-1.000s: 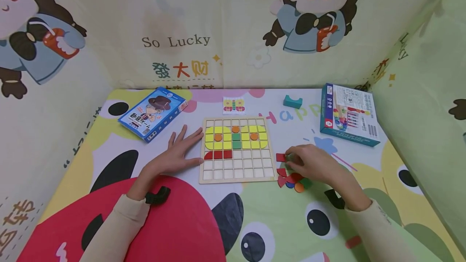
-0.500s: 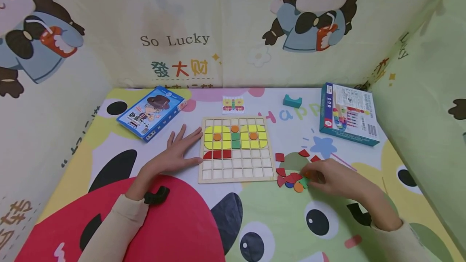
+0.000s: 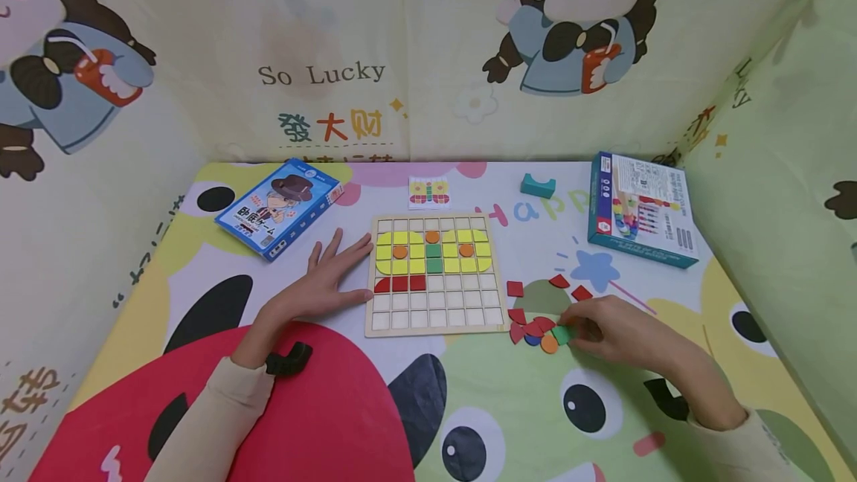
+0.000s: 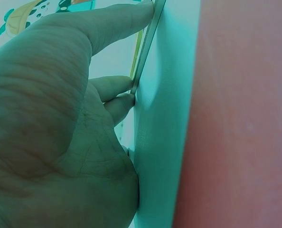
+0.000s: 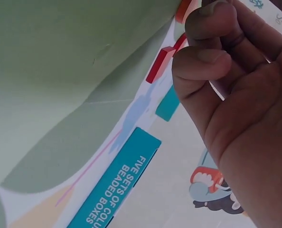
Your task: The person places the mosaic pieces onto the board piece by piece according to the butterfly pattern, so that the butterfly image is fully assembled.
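Observation:
A wooden grid board (image 3: 402, 322) lies in the middle of the head view, bearing yellow, orange, green and red pieces. My left hand (image 3: 328, 277) is spread flat beside it, index finger and thumb touching its left edge. The left wrist view shows this hand (image 4: 60, 104) against the board's edge (image 4: 148, 45). My right hand (image 3: 619, 329) is right of the board, its curled thumb and index finger pinching at a green piece (image 3: 561, 334) in a small pile. In the right wrist view, its curled fingers (image 5: 202, 66) hide the fingertip contact.
Loose red pieces (image 3: 515, 288), an orange disc (image 3: 549, 344) and a blue disc (image 3: 533, 340) lie right of the board. Behind it is a butterfly pattern card (image 3: 429, 193). A blue box (image 3: 280, 208), a teal block (image 3: 538, 186) and another box (image 3: 643, 210) stand farther back.
My right hand has moved right and slightly toward me, uncovering red pieces, and now stays at the green piece. My left hand has kept its place at the board.

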Demonstrator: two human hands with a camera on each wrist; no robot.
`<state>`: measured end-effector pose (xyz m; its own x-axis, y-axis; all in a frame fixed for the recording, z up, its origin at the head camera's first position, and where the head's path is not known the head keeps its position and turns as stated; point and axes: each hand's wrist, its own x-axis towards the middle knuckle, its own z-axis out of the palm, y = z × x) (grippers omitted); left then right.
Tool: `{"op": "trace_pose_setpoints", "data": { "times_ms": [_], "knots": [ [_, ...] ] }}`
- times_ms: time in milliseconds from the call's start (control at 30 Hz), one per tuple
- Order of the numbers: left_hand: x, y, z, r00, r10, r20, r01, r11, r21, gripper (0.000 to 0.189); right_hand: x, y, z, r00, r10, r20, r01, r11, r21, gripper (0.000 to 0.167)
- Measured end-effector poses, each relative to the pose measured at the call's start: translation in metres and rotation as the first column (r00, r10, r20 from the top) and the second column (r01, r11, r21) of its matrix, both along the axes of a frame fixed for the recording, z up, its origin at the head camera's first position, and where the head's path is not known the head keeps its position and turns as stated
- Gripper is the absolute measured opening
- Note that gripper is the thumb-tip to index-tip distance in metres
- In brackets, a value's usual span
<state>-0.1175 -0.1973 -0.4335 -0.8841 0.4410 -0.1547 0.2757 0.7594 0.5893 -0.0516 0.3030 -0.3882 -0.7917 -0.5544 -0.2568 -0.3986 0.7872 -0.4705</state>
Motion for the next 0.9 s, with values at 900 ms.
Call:
{"op": "trace_pose_setpoints", "data": {
  "times_ms": [900],
  "knots": [
    [0.000, -0.001, -0.001, 1.000, -0.002, -0.003, 0.002, 1.000, -0.004, 0.098, -0.027, -0.080, 0.009, 0.973, -0.082, -0.217, 0.093, 0.995, 0.041, 0.028]
  ]
}}
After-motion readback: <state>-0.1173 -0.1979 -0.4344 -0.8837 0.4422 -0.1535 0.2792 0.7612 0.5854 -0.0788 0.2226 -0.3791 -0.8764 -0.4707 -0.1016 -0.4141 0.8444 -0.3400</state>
